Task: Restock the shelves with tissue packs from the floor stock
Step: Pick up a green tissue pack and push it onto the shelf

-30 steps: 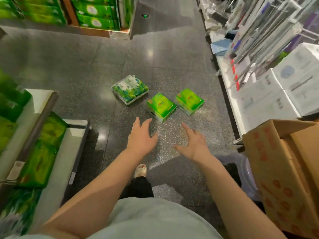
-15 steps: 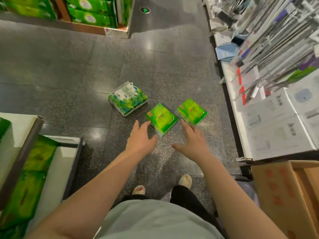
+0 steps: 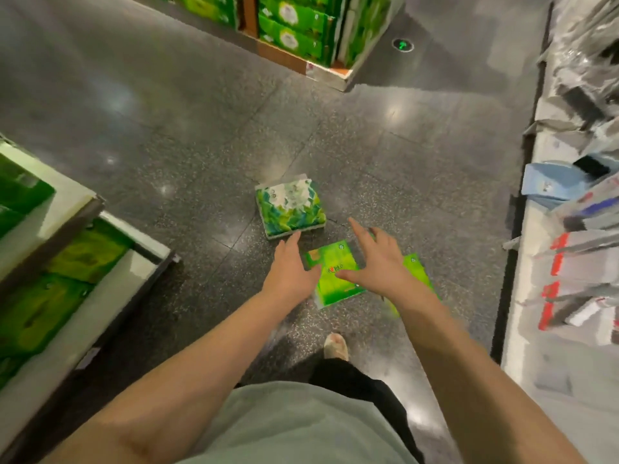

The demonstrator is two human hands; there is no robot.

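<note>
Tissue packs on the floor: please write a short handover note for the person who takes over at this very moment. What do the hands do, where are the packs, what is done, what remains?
Left hand: open, fingers straight, beside the left edge of the middle green pack; a grip is not yet visible.
Right hand: open, over the right side of that pack, holding nothing.
Packs: three on the floor. The floral pack lies farthest away; the right green pack is partly hidden behind the right hand and forearm.
Left shelf: already holds green packs.
Done: none of the three lifted yet.
Left: pick up all three packs and shelve them.
</note>
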